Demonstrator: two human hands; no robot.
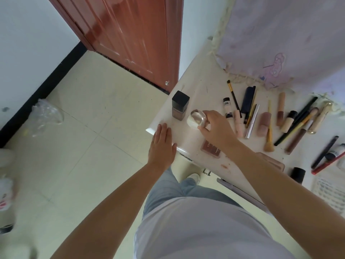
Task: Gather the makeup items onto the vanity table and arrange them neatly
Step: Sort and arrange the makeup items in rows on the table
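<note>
Brushes (269,128) and tubes (227,108) already line the table (188,139); right hand (216,128) pinches a silver-capped jar (196,119) beside the bottle (180,105), left hand (162,144) flat, fingers spread.

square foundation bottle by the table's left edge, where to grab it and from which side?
Grip the foundation bottle by its black square cap or just below it, pinching two opposite flat faces. It stands upright, so come from above. The table's corner side is clear for the left hand; the right hand and its shiny round item crowd the other side.
</note>
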